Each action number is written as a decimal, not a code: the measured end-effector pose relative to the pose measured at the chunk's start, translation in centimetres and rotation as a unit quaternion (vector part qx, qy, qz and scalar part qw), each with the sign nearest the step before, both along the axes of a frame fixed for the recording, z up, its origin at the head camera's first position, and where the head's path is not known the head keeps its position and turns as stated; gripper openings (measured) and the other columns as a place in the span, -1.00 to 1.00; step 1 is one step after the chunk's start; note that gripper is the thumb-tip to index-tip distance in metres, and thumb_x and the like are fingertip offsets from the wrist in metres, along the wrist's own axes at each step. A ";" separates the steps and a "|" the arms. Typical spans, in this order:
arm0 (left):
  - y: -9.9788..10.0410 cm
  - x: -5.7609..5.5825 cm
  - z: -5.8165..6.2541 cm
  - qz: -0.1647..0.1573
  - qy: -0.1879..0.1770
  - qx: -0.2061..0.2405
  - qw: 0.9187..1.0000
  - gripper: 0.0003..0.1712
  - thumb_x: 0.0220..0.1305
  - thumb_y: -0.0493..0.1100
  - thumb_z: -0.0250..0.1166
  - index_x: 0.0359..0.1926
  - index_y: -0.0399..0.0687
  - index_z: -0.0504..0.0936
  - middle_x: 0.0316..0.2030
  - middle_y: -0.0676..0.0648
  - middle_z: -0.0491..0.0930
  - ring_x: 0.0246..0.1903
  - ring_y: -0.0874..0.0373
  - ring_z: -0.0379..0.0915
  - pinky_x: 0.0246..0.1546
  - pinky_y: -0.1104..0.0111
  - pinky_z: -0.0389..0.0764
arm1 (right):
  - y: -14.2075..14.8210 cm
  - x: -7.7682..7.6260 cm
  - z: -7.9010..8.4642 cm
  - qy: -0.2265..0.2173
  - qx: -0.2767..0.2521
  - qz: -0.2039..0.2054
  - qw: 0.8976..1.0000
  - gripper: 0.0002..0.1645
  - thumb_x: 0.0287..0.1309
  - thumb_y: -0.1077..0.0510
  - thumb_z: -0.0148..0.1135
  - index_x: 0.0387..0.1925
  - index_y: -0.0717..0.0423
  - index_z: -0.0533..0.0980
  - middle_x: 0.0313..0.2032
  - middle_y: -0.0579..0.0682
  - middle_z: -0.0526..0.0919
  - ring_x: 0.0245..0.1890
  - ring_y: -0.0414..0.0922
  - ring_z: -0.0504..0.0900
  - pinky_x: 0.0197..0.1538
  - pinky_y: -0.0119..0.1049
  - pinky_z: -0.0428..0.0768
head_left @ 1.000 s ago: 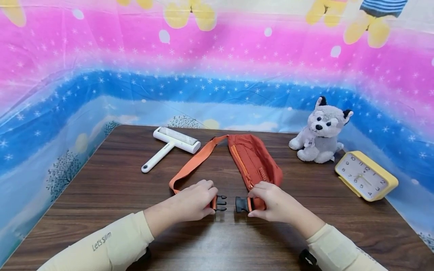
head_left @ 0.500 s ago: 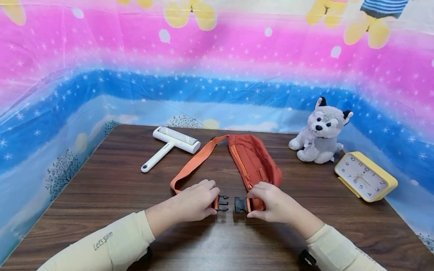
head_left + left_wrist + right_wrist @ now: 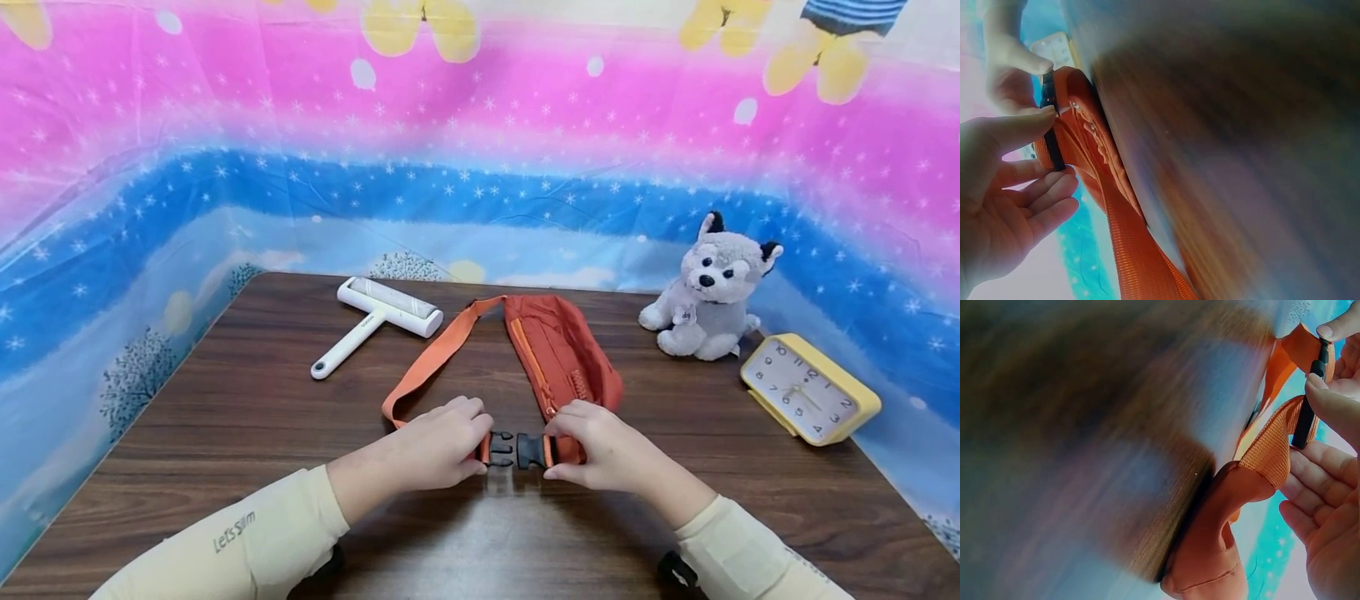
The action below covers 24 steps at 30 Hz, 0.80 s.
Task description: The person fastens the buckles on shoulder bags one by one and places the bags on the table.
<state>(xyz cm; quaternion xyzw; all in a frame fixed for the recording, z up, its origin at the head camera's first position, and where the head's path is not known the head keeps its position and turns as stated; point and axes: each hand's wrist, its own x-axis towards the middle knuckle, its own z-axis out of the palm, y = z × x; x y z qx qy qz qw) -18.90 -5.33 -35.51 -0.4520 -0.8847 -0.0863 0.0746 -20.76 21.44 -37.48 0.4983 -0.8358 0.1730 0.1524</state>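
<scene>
A rust-red waist bag (image 3: 562, 350) lies on the table, its orange strap (image 3: 431, 367) looping to the left. My left hand (image 3: 438, 446) pinches the strap end at the black pronged buckle half (image 3: 500, 449). Opposite it, my right hand (image 3: 603, 450) pinches the black socket buckle half (image 3: 530, 451) at the bag's near end. A very narrow gap separates the prong tips from the socket in the head view, and the two halves face each other in line. Thumb and fingers grip the black buckle piece (image 3: 1054, 147) in the left wrist view; the right wrist view shows the socket half (image 3: 1304, 425) likewise pinched.
A white lint roller (image 3: 378, 321) lies at the back left of the brown wooden table (image 3: 247, 400). At the right stand a grey plush husky (image 3: 708, 287) and a yellow alarm clock (image 3: 810, 390). A patterned curtain (image 3: 480, 192) hangs behind the table.
My left hand has moved slightly right, carrying the pronged half closer to the socket. The right hand has shifted barely leftward. The gap between the buckle halves has narrowed.
</scene>
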 end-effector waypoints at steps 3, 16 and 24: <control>0.1 0.0 0.0 0.001 0.001 0.001 1.000 -0.65 0.07 -0.03 0.42 -0.27 -0.12 0.49 -0.43 0.08 0.27 -0.41 0.18 0.19 -0.42 0.41 0.30 | -0.1 0.1 0.1 -0.001 -0.001 -0.001 1.000 -0.57 -0.19 -0.02 0.52 -0.31 0.07 0.54 -0.34 -0.17 0.54 -0.30 -0.22 0.49 -0.16 -0.29 0.47; 0.3 0.2 -0.1 0.003 -0.007 -0.007 1.000 -0.66 0.09 0.00 0.41 -0.28 -0.09 0.49 -0.40 0.07 0.29 -0.39 0.18 0.21 -0.41 0.41 0.33 | -0.4 0.2 0.2 -0.004 0.001 0.004 1.000 -0.57 -0.19 -0.02 0.52 -0.31 0.07 0.53 -0.34 -0.17 0.53 -0.30 -0.22 0.48 -0.16 -0.30 0.46; 0.3 0.2 0.0 0.006 -0.015 -0.012 1.000 -0.65 0.09 0.00 0.40 -0.27 -0.10 0.49 -0.40 0.07 0.30 -0.39 0.18 0.20 -0.41 0.42 0.33 | -0.6 0.3 0.1 -0.004 0.003 0.006 1.000 -0.57 -0.18 -0.02 0.51 -0.29 0.07 0.54 -0.33 -0.16 0.53 -0.29 -0.23 0.48 -0.16 -0.30 0.46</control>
